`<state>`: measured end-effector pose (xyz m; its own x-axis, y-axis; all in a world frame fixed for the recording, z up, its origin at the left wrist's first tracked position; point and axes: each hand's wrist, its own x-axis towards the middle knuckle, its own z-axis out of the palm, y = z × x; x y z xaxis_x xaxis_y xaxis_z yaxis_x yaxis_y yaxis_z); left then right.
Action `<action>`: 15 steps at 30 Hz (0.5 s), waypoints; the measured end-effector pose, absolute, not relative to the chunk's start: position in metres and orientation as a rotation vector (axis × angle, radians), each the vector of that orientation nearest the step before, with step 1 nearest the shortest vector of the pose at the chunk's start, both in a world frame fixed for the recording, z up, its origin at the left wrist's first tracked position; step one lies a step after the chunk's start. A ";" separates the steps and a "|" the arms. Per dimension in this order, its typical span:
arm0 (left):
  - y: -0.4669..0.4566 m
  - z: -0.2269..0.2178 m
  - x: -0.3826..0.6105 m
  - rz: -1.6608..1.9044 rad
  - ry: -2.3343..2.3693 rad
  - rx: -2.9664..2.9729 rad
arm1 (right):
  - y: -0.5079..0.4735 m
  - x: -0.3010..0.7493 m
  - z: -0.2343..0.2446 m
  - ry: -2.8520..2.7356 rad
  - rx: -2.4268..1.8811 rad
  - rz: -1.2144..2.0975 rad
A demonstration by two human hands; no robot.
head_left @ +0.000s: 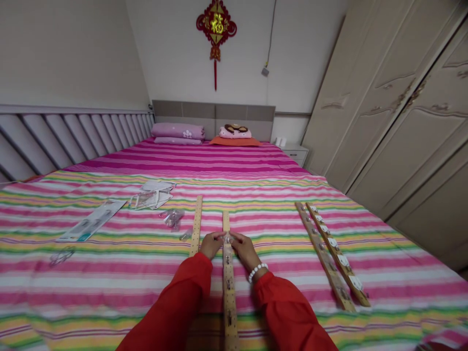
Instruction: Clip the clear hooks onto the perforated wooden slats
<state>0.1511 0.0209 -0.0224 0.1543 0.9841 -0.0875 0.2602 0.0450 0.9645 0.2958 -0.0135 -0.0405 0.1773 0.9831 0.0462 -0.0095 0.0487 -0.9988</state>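
A long wooden strip with holes (226, 222) runs away from me in the middle of the bed. Small clear packets with shiny metal pieces (228, 282) sit along it in a row. My left hand (212, 244) comes in from the strip's left, fingertips pinched at a small clear packet (227, 240) on it. From the other side my right hand (244, 249), with a white bead bracelet (258, 272) at the wrist, pinches the same packet. The fingers partly cover it. Just left lies a second wooden strip with holes (197, 219), its near end behind my left arm.
Right of me lie a strip with clear packets (321, 253) and one with white pieces (338, 253). To the left are small loose bags (173, 218), larger clear packaging (151, 195), a flat clear package (93, 222) and a wire-like bundle (62, 256). A wardrobe (383, 117) flanks the bed.
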 end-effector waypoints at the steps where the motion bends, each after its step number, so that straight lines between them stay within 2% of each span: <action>1: 0.022 -0.023 0.150 0.882 1.288 1.410 | -0.013 0.297 -0.039 -1.136 -1.242 1.051; 7: 0.024 -0.021 0.151 0.812 1.229 1.365 | -0.006 0.302 -0.031 -1.371 -1.234 1.100; 15: 0.021 -0.015 0.151 0.774 1.277 1.376 | -0.003 0.302 -0.033 -1.343 -1.221 1.113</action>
<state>0.1514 0.0208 -0.0152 0.2196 0.9568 -0.1905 0.2739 0.1270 0.9533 0.3023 -0.0034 -0.0327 -0.0264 0.9967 0.0763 0.1101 0.0788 -0.9908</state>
